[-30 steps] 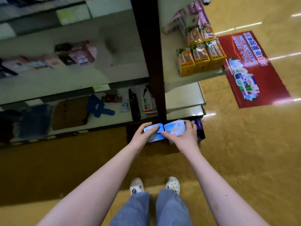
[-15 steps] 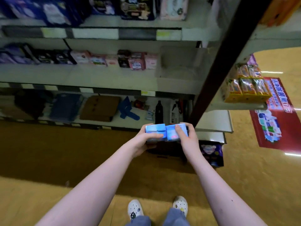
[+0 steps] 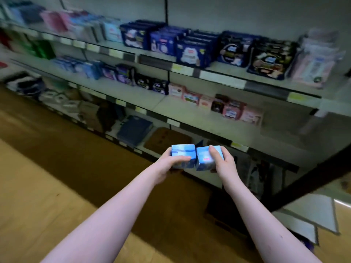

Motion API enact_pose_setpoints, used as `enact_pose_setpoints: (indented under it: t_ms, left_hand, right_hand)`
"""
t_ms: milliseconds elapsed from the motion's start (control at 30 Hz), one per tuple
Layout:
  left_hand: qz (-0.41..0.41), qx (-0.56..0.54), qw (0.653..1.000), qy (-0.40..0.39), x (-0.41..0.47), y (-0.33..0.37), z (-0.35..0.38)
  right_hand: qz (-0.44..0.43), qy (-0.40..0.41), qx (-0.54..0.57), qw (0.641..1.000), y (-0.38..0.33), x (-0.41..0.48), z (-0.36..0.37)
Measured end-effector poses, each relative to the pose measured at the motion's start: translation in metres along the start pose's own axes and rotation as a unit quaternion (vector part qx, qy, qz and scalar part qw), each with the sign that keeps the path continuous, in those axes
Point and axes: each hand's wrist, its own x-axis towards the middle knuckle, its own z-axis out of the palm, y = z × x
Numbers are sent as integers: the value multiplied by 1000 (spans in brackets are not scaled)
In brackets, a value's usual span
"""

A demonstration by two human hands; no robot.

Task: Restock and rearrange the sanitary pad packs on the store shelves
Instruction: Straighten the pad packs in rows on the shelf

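Observation:
I hold two light blue sanitary pad packs side by side in front of the shelves. My left hand (image 3: 167, 161) grips the left blue pack (image 3: 183, 153), thumb across its front. My right hand (image 3: 223, 161) grips the right blue pack (image 3: 204, 158), thumb on its top. The packs touch each other at about the height of the lowest shelf. Dark blue and black pad packs (image 3: 191, 48) fill the upper shelf. Small pink packs (image 3: 233, 110) stand at the back of the middle shelf (image 3: 190, 109), whose front is bare.
The lowest shelf holds a dark blue flat pack (image 3: 134, 130) and a brown flat item (image 3: 167, 138). A dark upright post (image 3: 311, 179) slants at the right. A dark box (image 3: 224, 209) stands on the wooden floor (image 3: 47, 196) under my right arm.
My view has swung up and left from the floor box to the shelf rows. Both hands have lifted the two blue packs up in front of the shelves, still held together.

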Motion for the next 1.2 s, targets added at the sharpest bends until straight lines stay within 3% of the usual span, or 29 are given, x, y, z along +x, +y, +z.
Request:
enact_pose_setpoints:
  t_ms: [400, 667, 933, 1200]
  left_hand:
    - [70, -62, 976, 197, 20, 28, -107]
    - [114, -102, 917, 369, 47, 79, -175]
    - [100, -161, 876, 443, 44, 70, -244]
    - [124, -230, 843, 470, 41, 80, -378]
  right_hand:
    - [-8, -150, 14, 989, -39, 82, 117]
    - [56, -261, 66, 961, -69, 140, 214]
    - [69, -325, 34, 943, -67, 141, 305]
    - [44, -341, -12, 939, -101, 146, 434]
